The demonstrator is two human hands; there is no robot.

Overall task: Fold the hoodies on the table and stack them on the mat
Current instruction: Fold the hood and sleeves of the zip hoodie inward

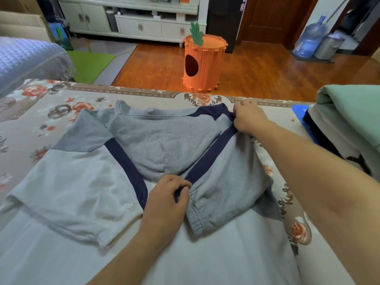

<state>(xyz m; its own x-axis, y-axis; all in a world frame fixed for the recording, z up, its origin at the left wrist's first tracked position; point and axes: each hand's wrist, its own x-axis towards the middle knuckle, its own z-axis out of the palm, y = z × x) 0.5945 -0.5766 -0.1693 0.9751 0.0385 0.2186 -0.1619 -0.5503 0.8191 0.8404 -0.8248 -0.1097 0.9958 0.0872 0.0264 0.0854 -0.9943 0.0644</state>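
Floral cloth covers our tabletop, with a half-folded hoodie spread across its middle.

Wooden floorboards run beyond the far edge, where we see a quilted blue cover at the left, then a green mat, an orange carrot-shaped bin of ribbed slats, and a blue water jug far right. Soft grey fleece makes up the hoodie, with pale panels and navy bands; both sleeves lie folded inward over the body, hood flat on top. Our left hand, fingers curled in a tight grip, pinches the right sleeve's navy band near its ribbed cuff. Our right hand pinches the same sleeve at the shoulder. Folded garments, green on top, are stacked on a blue sheet at the right edge.
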